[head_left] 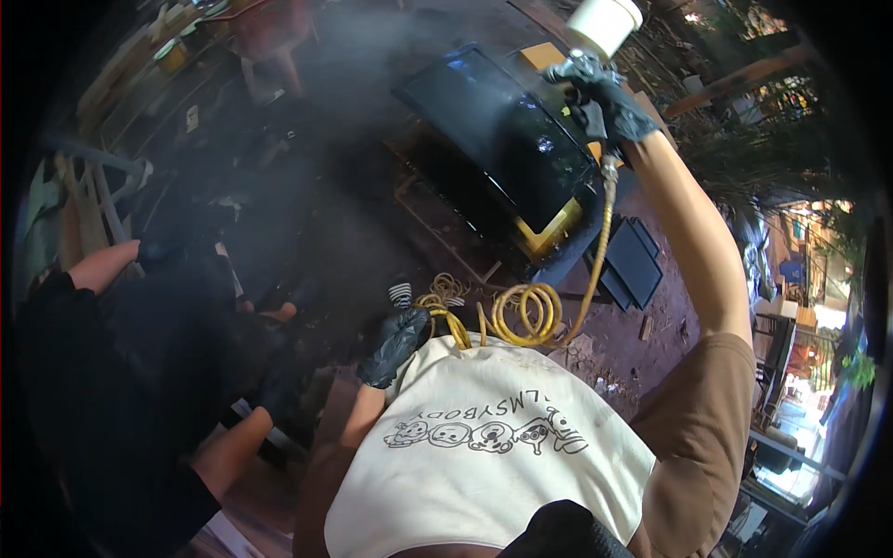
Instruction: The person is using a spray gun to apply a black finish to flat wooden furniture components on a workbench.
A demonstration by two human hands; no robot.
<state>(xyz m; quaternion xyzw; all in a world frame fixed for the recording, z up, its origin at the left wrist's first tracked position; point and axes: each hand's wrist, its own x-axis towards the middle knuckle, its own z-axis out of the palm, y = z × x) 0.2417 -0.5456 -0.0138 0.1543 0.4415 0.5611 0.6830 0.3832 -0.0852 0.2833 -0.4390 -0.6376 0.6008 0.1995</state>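
Note:
Raised at the upper right, my right hand [625,110] wears a black glove and grips a spray gun [581,69] with a white cup [605,24] on top. A coiled yellow air hose [603,246] runs down from the gun's handle. My left hand [398,344], also black-gloved, is low in front of me, closed around part of the hose beside its loops. Left of the gun lies a large glossy black panel [502,139] on a support. One corner beneath it shows a yellow patch [551,232]. Pale mist hangs over the panel.
A person in dark clothes [121,372] is close on my left, arms bare. Dark flat boards [633,265] lean together right of the panel. A reddish chair-like object [270,37] stands far left. Wood scraps and debris litter the ground. A metal frame [112,191] is at the left edge.

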